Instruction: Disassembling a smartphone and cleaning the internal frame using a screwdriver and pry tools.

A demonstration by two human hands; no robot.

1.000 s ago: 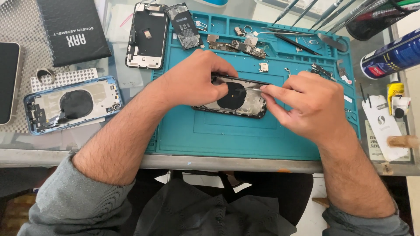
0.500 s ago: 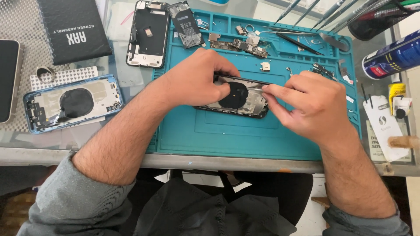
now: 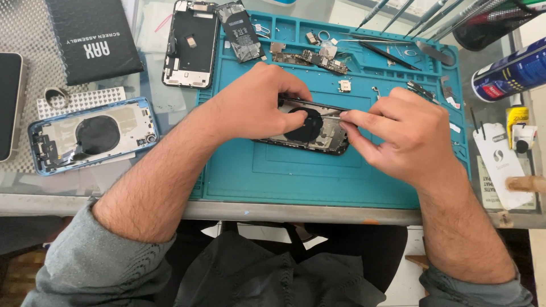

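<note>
**Phone open on the mat, inner work under way**

My left hand [image 3: 250, 105] clamps the opened phone [image 3: 310, 128] at its left end, fingers curled over it. My right hand [image 3: 406, 136] pinches thin tweezers [image 3: 330, 116], tips at the black round coil. The phone lies mid-mat [image 3: 318, 176]. Its screen [image 3: 190, 42], battery [image 3: 242, 28] and small boards [image 3: 307, 57] already lie apart; the shell is not yet stripped.

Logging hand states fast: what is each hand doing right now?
Left hand: closed, gripping the opened phone housing on the teal mat.
Right hand: fingers pinched on a thin tool.
</note>
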